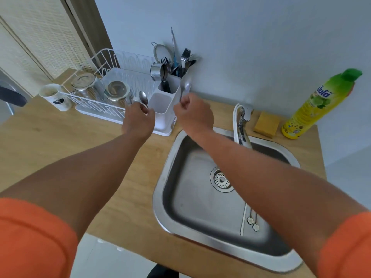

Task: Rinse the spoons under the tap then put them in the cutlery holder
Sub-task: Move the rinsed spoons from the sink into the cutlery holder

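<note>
We hold one shiny silver spoon (pixel 143 97) in our left hand (pixel 138 122). Its round bowl points up, and our left grip is pinching its handle. Our right hand (pixel 193 115) holds another spoon (pixel 185 85), also bowl up, with the grip pinched on its thin handle. This spoon looks a bit blurry. Both spoons are up over the white cutlery holder (pixel 163 109), which stands on the wooden desk (pixel 60 137) next to the sink (pixel 166 189). More spoons (pixel 250 219) with little flower ends lie down in the sink. The tap (pixel 244 125) is just behind our right arm.
</note>
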